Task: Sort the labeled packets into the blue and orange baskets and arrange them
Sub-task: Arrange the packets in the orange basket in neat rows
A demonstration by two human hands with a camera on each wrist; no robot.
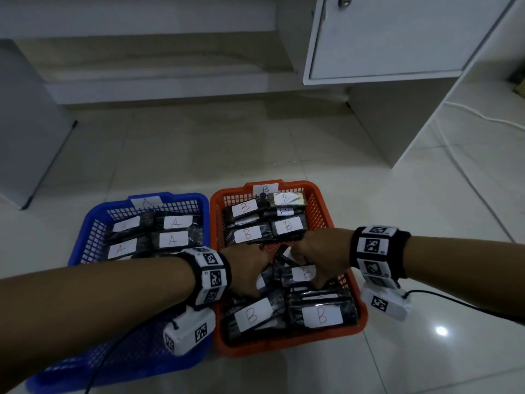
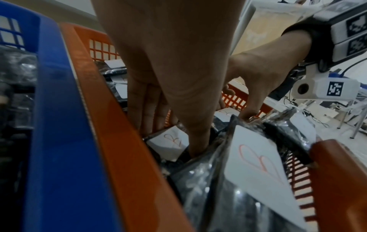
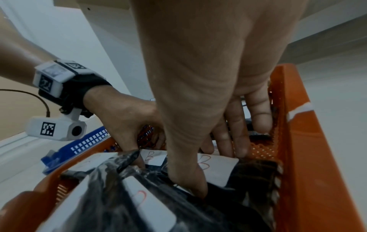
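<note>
The orange basket (image 1: pixel 326 206) on the right holds several black packets with white "B" labels; the blue basket (image 1: pixel 85 228) on the left holds several "A" packets (image 1: pixel 176 223). Both hands reach down into the middle of the orange basket. My right hand (image 1: pixel 309 275) pinches a B packet (image 1: pixel 302 273) between thumb (image 3: pixel 190 185) and fingers (image 3: pixel 238 133). My left hand (image 1: pixel 255 280) grips a neighbouring B packet (image 2: pixel 170 139), with the thumb (image 2: pixel 198 141) on one side and the fingers (image 2: pixel 147 109) on the other. Two B packets (image 1: pixel 322 315) lie flat at the basket's near end.
The baskets stand side by side, touching, on a pale tiled floor (image 1: pixel 199 155). A white cabinet (image 1: pixel 383 38) hangs behind on the right, and a grey box (image 1: pixel 25 123) stands at the left. A white cable (image 1: pixel 454 155) runs across the floor on the right.
</note>
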